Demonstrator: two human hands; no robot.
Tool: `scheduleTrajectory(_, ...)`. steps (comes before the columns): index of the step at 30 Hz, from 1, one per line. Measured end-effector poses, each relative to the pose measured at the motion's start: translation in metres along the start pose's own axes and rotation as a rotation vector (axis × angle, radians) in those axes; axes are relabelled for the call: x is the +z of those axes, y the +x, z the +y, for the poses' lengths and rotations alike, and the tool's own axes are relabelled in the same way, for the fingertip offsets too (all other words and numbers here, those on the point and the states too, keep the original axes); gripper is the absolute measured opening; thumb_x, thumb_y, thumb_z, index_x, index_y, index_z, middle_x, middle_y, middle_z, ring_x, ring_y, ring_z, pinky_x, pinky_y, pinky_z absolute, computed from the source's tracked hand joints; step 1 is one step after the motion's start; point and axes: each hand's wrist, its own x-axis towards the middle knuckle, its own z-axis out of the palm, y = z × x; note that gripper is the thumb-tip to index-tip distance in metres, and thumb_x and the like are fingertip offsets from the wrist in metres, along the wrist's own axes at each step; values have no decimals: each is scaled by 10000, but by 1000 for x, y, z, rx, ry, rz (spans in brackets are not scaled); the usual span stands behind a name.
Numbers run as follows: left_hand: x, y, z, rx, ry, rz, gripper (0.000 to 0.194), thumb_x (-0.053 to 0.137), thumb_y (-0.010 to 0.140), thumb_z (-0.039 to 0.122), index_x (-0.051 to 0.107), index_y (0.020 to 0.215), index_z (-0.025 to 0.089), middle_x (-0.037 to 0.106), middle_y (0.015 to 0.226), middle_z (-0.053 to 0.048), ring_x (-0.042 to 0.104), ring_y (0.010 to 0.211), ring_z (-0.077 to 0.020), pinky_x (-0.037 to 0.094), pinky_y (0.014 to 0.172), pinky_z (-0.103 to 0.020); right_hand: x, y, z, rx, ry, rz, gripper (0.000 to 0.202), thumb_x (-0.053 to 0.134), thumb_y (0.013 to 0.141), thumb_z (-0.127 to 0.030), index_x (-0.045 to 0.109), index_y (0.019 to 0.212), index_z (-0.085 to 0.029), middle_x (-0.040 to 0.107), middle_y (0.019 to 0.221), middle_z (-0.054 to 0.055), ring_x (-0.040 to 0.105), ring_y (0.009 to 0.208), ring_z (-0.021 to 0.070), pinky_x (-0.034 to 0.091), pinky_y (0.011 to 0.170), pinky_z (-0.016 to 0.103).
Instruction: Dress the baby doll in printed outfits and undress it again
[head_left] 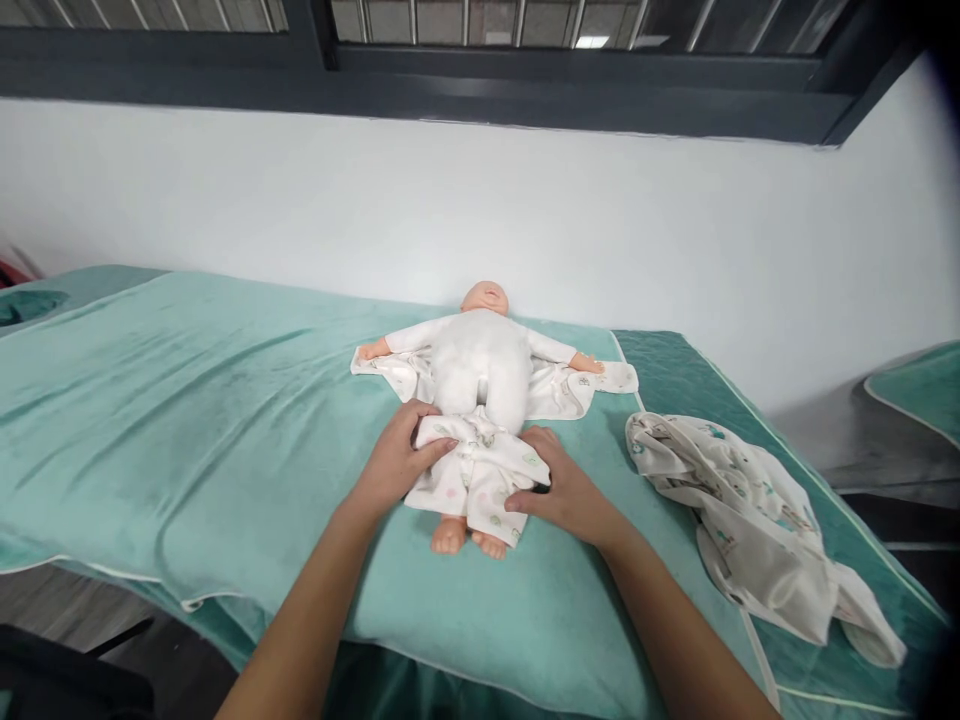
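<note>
A baby doll (480, 350) with a white cloth body lies on its back, head toward the wall and feet toward me. Small white printed pants (469, 462) cover its lower legs, with the bare feet showing below the hems. My left hand (401, 450) grips the waistband at the left, thumb on top. On the right side, my right hand (561, 485) pinches the pants' edge between thumb and fingers. Under the doll's back and arms a white printed shirt (559, 397) is spread open, its sleeves out to both sides.
A crumpled white printed cloth (750, 520) lies to the right on the bed. The green bed cover (187, 430) extends far left, and its front edge is close to me. A white wall (300, 200) and a dark window frame (525, 90) stand behind.
</note>
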Motion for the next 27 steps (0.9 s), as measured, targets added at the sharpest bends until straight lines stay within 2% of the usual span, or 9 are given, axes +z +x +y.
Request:
scheduleTrajectory(3,3,8,2,60,67,-6,241,572,899,405,547,1048,218,584,1044,-26,546,988,-205,420,905,-341,5,-2,2,39,-33,88,494,789,729,-508,585,1084,-232,574,1055,38,511,1036,253,434,916,395)
scheduleTrajectory(7,9,24,1,128,127,3,225,537,920,401,543,1039,211,582,1041,-35,546,993,-203,425,907,-339,10,3,11,53,-50,202,376,722,813,-469,576,1069,-235,558,1054,38,522,1024,235,426,922,388)
scheduleTrajectory(11,15,29,2,75,147,48,249,541,912,411,538,1051,205,593,1043,-42,558,1000,-213,431,893,-347,11,7,18,76,-40,304,277,640,878,-428,565,1050,-224,573,1012,38,548,964,220,442,874,363)
scheduleTrajectory(15,17,16,11,-50,105,28,295,527,913,467,556,1046,206,629,1015,-33,582,952,-215,442,841,-342,11,7,18,109,-23,308,226,603,888,-378,576,1046,-219,598,1010,33,560,949,212,438,851,344)
scheduleTrajectory(18,13,0,16,-19,97,-56,323,485,932,498,562,856,194,590,868,-18,558,852,-194,438,784,-322,10,7,17,134,0,316,197,595,871,-343,580,1022,-218,606,985,20,558,929,206,431,835,332)
scheduleTrajectory(20,9,-10,16,21,90,-101,355,458,948,496,555,801,188,560,862,-26,540,866,-192,438,807,-325,9,7,16,164,34,319,179,588,848,-302,574,1009,-224,609,952,0,556,893,195,430,805,319)
scheduleTrajectory(23,1,-26,15,40,41,-191,341,504,927,508,583,1037,195,552,1084,-66,526,1057,-218,438,946,-360,8,7,16,183,49,311,177,590,810,-274,581,981,-231,610,921,-19,554,866,188,422,789,309)
scheduleTrajectory(24,-2,-31,15,41,28,-240,431,568,887,525,540,1176,207,521,1194,-83,502,1147,-234,427,999,-379,7,7,15,179,49,307,176,594,804,-279,587,974,-232,612,922,-20,556,871,189,420,796,310)
scheduleTrajectory(27,-7,-41,17,66,65,-353,992,792,668,560,277,1453,241,347,1432,-131,365,1352,-303,372,1109,-439,7,8,15,156,55,296,172,595,809,-298,598,968,-232,618,934,-14,563,896,197,419,820,319)
